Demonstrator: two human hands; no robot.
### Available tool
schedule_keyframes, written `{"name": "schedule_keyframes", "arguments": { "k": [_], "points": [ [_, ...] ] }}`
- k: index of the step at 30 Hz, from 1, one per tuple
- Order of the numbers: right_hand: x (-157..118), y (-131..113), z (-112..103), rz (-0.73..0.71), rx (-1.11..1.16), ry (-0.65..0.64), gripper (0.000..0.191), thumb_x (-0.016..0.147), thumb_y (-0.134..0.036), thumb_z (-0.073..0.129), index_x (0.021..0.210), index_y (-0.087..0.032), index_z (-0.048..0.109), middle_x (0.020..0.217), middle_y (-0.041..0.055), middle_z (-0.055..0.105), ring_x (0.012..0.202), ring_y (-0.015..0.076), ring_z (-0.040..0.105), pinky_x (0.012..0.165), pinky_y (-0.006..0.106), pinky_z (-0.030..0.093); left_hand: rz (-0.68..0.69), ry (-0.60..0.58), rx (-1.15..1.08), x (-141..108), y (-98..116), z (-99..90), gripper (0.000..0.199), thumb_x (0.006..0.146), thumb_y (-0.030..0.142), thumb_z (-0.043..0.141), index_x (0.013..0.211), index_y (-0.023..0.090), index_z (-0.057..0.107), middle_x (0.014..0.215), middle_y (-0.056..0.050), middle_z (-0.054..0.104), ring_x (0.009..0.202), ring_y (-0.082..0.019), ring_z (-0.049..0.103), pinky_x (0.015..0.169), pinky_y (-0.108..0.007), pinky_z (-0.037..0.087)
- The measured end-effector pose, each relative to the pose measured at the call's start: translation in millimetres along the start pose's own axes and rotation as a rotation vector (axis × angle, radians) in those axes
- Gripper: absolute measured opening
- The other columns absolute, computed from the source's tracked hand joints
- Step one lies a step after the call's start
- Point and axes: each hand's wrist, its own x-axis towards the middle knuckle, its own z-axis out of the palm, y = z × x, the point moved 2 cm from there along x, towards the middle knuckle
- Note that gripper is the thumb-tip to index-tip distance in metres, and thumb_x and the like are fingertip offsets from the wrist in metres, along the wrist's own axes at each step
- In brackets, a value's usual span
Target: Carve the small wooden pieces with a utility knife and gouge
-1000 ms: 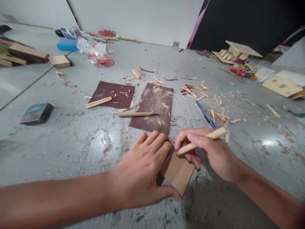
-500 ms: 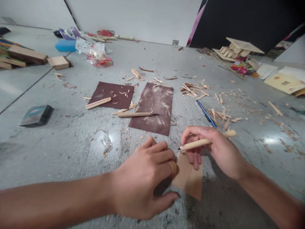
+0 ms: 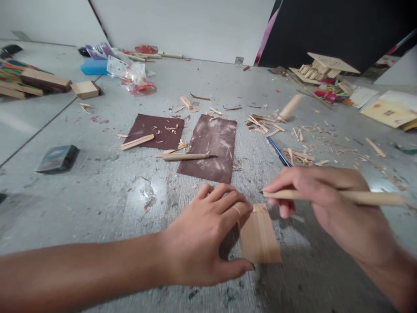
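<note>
My left hand (image 3: 208, 234) lies low over the floor, its fingers and thumb around the left edge of a thin, flat piece of wood (image 3: 262, 237). In my right hand (image 3: 329, 208) is a pale wooden pencil (image 3: 361, 198), held between thumb and fingers. Its dark tip points left, just above the wood's far edge. Beyond my hands, a similar dark-tipped stick (image 3: 185, 157) lies partly on a whitened sheet of brown sandpaper (image 3: 211, 143). A blue pen (image 3: 278, 151) rests past my right hand.
Another sandpaper sheet (image 3: 156, 130) carries a wood strip (image 3: 137, 142). Shavings (image 3: 265, 125) litter the right side, with a blurred pale stick (image 3: 291, 107) above them. A dark box (image 3: 57, 159) sits left, wood blocks (image 3: 85, 90) farther back. A small wooden model (image 3: 325, 69) stands far right.
My right hand has moved right, and the pencil now lies more level. The flat wood has turned slightly under my left hand. A blurred pale stick has appeared near the shavings.
</note>
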Motion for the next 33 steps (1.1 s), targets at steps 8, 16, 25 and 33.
{"name": "schedule_keyframes", "arguments": {
  "k": [8,16,25,33],
  "points": [
    [12,28,-3,-0.194,-0.579,-0.133,0.019,0.107,-0.027,0.048,0.108,-0.025,0.067,0.108,0.004,0.063,0.098,0.0183,0.065,0.087,0.033,0.048,-0.112,0.084,0.072,-4,-5,-11.2,0.058,0.072,0.043,0.075,0.121,0.016,0.057,0.113,-0.01,0.063,0.105,-0.032,0.052,0.089,-0.051,0.039],
    [15,52,2,-0.188,-0.675,-0.088,0.018,0.107,-0.025,0.044,0.122,-0.028,0.054,0.116,0.0061,0.06,0.107,0.0224,0.063,0.09,0.039,0.05,-0.117,0.056,0.043,-2,-9,-13.6,0.062,0.072,0.048,0.079,0.122,0.018,0.057,0.122,-0.011,0.062,0.111,-0.034,0.051,0.1,-0.057,0.038],
    [10,57,2,-0.157,-0.639,-0.124,0.019,0.109,-0.03,0.042,0.123,-0.03,0.055,0.117,0.0059,0.061,0.108,0.0223,0.063,0.091,0.041,0.051,-0.131,0.178,0.096,8,-19,-36.6,0.028,0.092,0.038,0.062,0.115,0.021,0.059,0.116,-0.007,0.064,0.106,-0.029,0.056,0.09,-0.049,0.046],
    [20,57,11,-0.167,-0.675,-0.109,0.022,0.107,-0.024,0.039,0.119,-0.026,0.058,0.113,0.0077,0.062,0.095,0.0216,0.068,0.084,0.041,0.055,-0.369,0.376,0.513,89,-134,-124.8,0.027,0.1,0.023,0.057,0.126,0.017,0.061,0.133,-0.011,0.063,0.13,-0.029,0.054,0.11,-0.053,0.043]
  ]
}}
